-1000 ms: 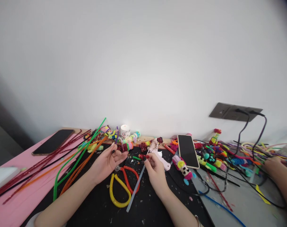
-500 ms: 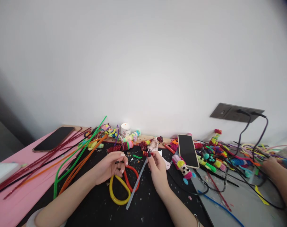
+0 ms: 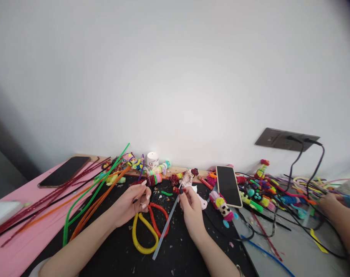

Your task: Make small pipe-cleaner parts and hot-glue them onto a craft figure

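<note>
My left hand (image 3: pixel 132 204) is raised over the black mat (image 3: pixel 120 254), fingers curled and tips pinched together; whatever they hold is too small to make out. Just below it lie a yellow loop (image 3: pixel 145 252) and a red loop (image 3: pixel 166 215), which look like scissors handles; the part beyond them is hidden. My right hand (image 3: pixel 191 209) is closed in a pinch by the upper end of a translucent glue stick (image 3: pixel 164 231). A small dark red fuzzy piece (image 3: pixel 176 190) shows beside its fingertips. A whitish tool (image 3: pixel 203 202) sits partly behind this hand.
Green and orange pipe cleaners (image 3: pixel 85 213) spread left over a pink surface (image 3: pixel 16 254). Phones (image 3: pixel 229 185) lie on both sides. A white cup (image 3: pixel 152 159) stands at the wall. Fuzzy figures (image 3: pixel 224 209) and black cables (image 3: pixel 304 215) crowd the right, where another person's hand (image 3: pixel 337 211) works.
My left hand has lifted slightly and its fingertips have drawn closer together. My right hand stays almost in place. The view has shifted slightly.
</note>
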`<state>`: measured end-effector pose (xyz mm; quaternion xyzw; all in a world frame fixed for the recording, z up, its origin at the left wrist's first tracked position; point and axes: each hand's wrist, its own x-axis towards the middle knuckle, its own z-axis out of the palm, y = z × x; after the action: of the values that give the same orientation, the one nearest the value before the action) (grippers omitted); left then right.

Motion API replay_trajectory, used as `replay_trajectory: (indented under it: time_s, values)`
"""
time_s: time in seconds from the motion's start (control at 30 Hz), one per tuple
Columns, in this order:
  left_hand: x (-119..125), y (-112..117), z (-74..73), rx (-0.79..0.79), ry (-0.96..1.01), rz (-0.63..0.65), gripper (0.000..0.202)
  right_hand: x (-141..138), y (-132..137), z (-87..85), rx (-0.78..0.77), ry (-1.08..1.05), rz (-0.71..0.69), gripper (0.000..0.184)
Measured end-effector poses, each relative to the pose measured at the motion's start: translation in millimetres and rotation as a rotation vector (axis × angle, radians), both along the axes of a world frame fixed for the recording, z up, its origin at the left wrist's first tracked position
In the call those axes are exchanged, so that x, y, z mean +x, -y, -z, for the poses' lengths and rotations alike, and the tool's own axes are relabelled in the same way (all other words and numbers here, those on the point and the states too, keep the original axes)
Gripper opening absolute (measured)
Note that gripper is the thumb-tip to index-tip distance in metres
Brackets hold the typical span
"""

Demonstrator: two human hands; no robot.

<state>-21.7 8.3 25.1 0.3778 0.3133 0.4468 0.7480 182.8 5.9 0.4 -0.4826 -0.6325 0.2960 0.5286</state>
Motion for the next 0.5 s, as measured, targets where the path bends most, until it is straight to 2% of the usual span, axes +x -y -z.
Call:
replay_trajectory:
  time_s: [0.13,0.33,0.5]
  values:
    - [2.0,-1.0,0.9,0.002,-0.013,-0.029,0.03,-0.3,0.1,1.7,-0.07,-0.126,-0.023,0.015]
    - [1.0,-3.1,7.7,-0.035,-0.047,-0.093,0.024,-0.8,-0.8,4.3,-0.105,-0.168,-0.064,0.015]
    - [0.4,0.1,1.9,0.015,-0.091,-0.1,0.012,-1.0,-1.0,4.1,-0.097,-0.155,-0.064,0.014]
